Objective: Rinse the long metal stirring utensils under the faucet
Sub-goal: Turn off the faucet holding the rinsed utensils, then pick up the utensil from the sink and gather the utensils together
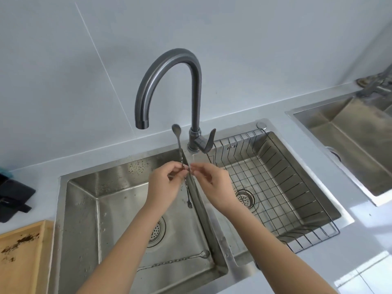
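Observation:
A long twisted metal stirrer [179,145] stands nearly upright over the left sink basin [84,209], spoon end up, small fork end down. My left hand [164,183] pinches its middle. My right hand [209,183] meets it there, fingertips at the shaft. The spoon end is just right of the spout of the grey gooseneck faucet [169,60]; no water is seen running. A second twisted stirrer [176,261] lies flat on the basin floor near the front, partly hidden by my left forearm.
The right basin holds a black wire rack [297,187]. The faucet lever [209,141] points up at the right. A wooden tray [19,257] with dark crumbs sits at the left, a black object [12,196] behind it. Another sink [350,134] lies far right.

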